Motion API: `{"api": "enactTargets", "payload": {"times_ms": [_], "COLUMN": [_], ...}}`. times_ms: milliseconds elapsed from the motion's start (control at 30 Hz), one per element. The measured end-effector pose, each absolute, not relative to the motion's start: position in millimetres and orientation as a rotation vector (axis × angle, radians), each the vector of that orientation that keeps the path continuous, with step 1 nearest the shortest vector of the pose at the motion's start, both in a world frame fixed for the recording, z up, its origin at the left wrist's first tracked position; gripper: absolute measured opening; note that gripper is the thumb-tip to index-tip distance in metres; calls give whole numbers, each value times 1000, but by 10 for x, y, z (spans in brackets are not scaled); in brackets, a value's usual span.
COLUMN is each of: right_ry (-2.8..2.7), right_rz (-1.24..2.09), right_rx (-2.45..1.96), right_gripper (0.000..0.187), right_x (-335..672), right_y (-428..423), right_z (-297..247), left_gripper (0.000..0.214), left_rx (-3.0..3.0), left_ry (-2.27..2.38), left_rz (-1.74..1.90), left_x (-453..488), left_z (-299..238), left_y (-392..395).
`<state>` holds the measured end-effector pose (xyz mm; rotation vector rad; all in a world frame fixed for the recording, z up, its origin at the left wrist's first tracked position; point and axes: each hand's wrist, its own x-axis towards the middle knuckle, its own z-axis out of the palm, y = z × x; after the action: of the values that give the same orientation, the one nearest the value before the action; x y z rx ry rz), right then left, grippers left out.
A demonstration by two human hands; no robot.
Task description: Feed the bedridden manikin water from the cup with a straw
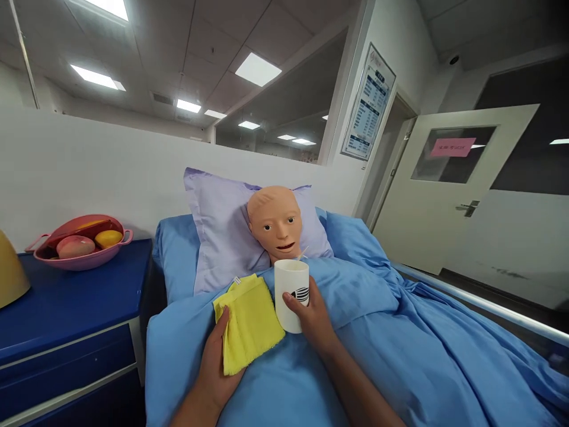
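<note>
My left hand point(217, 370) grips a folded yellow towel point(251, 323), its thumb on top and its fingers hidden underneath. A white cup point(291, 305) with a dark striped mark stands upright in my right hand point(315, 317), the thumb across its front. The towel's right edge comes close to the cup; whether they touch I cannot tell. Just beyond the cup a manikin's head point(275, 219) rests on a lilac pillow point(222, 225), its mouth slightly parted. Something thin and pale shows behind the cup's rim, too small to name. The cup's contents are hidden.
A blue quilt point(377, 356) covers the bed, with a metal side rail point(489, 305) along the right. To the left stands a blue bedside cabinet point(75, 296) bearing a pink basket point(89, 261) of fruit and a yellow object point(11, 273). A door point(444, 225) stands ajar at right.
</note>
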<state>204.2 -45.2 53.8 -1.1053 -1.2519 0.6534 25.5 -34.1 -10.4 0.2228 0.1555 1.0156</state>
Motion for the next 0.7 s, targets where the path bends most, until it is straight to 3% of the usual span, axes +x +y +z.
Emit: {"api": "enactTargets", "payload": {"times_ms": [700], "right_ry": [-1219], "right_rz": [767], "right_rx": [-1201], "right_gripper": [45], "right_x": [2038], "right_y": [-403], "right_z": [553], "left_gripper": [64], "left_rx": [278], "left_ry": [210], "left_rz": [900], "left_x": [175], "left_z": [-70], "left_y": [-428]}}
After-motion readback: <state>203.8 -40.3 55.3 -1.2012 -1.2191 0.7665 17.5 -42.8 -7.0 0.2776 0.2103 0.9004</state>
